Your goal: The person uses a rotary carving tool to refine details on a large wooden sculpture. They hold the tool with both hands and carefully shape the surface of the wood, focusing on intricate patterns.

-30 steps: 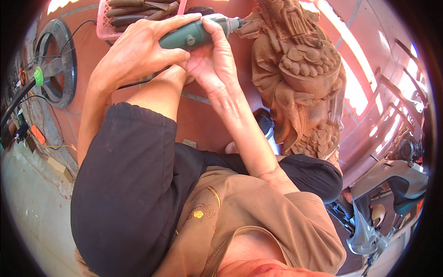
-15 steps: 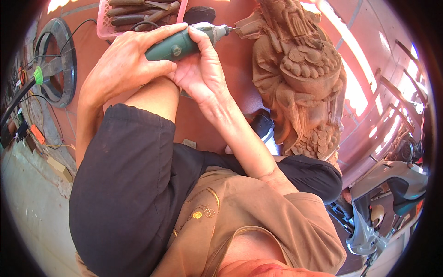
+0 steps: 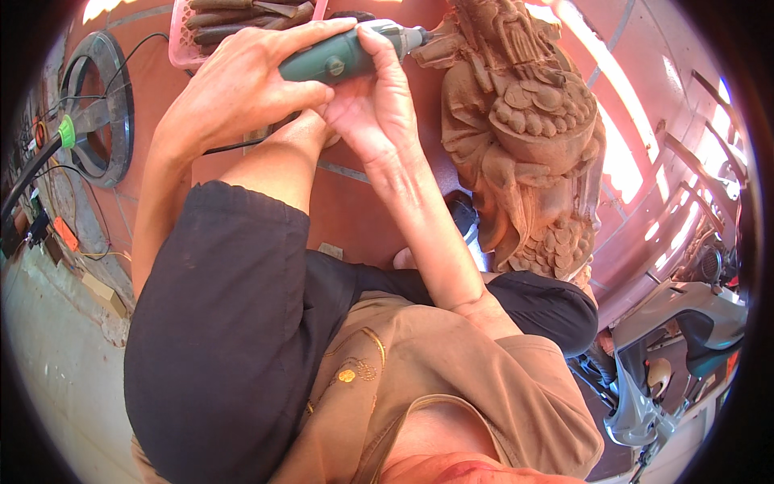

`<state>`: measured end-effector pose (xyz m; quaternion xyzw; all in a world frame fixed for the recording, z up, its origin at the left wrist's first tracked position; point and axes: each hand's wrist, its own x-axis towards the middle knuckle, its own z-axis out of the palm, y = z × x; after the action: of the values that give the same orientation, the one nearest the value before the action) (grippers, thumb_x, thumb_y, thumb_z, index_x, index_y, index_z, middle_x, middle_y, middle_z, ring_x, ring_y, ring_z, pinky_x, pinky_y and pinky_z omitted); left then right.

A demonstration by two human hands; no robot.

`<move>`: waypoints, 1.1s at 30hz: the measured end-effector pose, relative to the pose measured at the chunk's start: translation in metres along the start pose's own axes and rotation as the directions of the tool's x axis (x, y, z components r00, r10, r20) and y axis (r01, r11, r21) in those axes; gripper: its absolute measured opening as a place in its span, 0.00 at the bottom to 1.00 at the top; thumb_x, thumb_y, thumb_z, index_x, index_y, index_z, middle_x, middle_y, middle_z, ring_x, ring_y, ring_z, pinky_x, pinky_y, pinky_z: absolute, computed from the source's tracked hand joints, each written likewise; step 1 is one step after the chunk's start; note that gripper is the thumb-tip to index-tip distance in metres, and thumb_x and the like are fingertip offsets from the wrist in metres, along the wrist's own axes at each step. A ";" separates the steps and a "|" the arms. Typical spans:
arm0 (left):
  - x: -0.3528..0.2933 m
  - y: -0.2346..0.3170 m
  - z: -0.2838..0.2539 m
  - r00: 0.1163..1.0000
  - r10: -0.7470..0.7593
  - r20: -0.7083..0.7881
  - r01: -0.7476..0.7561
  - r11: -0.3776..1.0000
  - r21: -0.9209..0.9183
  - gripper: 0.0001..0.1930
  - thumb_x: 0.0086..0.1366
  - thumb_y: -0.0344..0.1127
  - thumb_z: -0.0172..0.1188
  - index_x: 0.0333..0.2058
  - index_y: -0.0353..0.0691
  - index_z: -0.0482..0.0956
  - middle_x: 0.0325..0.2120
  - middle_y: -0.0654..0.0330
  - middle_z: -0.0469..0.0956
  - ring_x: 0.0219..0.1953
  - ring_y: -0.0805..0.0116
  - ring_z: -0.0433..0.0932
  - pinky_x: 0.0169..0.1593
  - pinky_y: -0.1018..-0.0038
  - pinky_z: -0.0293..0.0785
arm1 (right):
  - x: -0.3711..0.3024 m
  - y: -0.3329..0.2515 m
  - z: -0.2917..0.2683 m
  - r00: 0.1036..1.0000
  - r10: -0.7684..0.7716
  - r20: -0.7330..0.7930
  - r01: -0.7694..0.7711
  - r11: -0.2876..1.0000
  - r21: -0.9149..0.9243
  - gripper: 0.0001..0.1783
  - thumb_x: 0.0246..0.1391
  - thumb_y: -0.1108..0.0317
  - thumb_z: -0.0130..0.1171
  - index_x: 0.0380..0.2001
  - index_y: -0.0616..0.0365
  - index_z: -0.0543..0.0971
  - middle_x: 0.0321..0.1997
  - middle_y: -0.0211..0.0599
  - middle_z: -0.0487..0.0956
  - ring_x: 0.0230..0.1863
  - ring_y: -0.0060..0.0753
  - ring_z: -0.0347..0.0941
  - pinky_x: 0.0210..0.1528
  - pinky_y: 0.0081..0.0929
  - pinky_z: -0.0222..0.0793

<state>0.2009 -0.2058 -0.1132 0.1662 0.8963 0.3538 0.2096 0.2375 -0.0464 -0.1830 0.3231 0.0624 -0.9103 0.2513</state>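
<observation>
A green and grey rotary tool (image 3: 330, 61) lies level between my two hands, its nose pointing right. My left hand (image 3: 234, 85) is wrapped over its rear end, fingers along the top and thumb beneath. With thumb and palm, my right hand (image 3: 375, 109) grips the front part from below. The tool's thin bit reaches the upper left edge of a reddish-brown carved wooden statue (image 3: 536, 145); whether it touches the wood, I cannot tell. The statue shows a bearded figure and a bowl of rounded pieces, and lies to the right of my hands.
A pink plastic basket (image 3: 187, 50) of wooden-handled tools stands beyond my left hand. Further left is a dark spoked wheel (image 3: 121, 121) with cables near it. Several wooden pieces (image 3: 701, 161) lie at the right, above a parked motorbike (image 3: 685, 323). The floor is red tile.
Both hands and the rotary tool have shifted right and slightly up, bringing the bit to the statue's edge. A dark cable now shows beneath my left hand. The statue has stayed put.
</observation>
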 end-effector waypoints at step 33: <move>-0.011 -0.005 0.003 0.998 -0.059 0.019 0.060 0.998 -0.022 0.36 0.52 0.35 0.66 0.64 0.47 0.77 0.31 0.40 0.81 0.32 0.44 0.83 0.43 0.59 0.77 | -0.004 0.009 -0.006 0.998 0.058 0.025 -0.059 0.998 0.018 0.22 0.63 0.58 0.68 0.56 0.53 0.76 0.56 0.33 0.81 0.60 0.37 0.77 0.66 0.49 0.74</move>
<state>0.2109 -0.2127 -0.1158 0.1404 0.8948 0.3558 0.2301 0.2479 -0.0513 -0.1847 0.3161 0.0414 -0.9069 0.2754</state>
